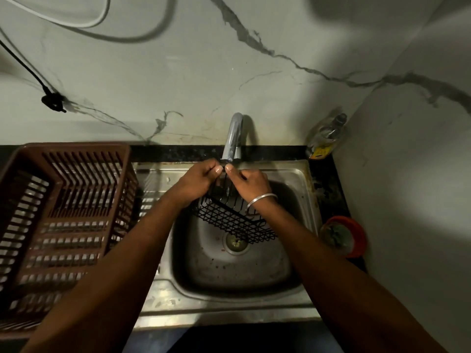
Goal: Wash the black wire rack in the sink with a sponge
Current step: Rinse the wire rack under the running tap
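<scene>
Both hands, left (196, 182) and right (251, 183), grip the black wire rack (234, 220) above the sink (229, 291).

Single view recorded: head-worn, wide-angle. The sink (193, 301) is looked down on steeply from close above and is centred in the lower half. The marbled wall (254, 59) behind is taken in across the upper half. The right-hand side wall (407, 174) is caught at the frame edge.

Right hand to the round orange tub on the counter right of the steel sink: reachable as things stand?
Probably yes, once freed. The right hand grips the black wire rack, but the left hand holds it too. Nothing stands between the right hand and the round orange tub.
</scene>
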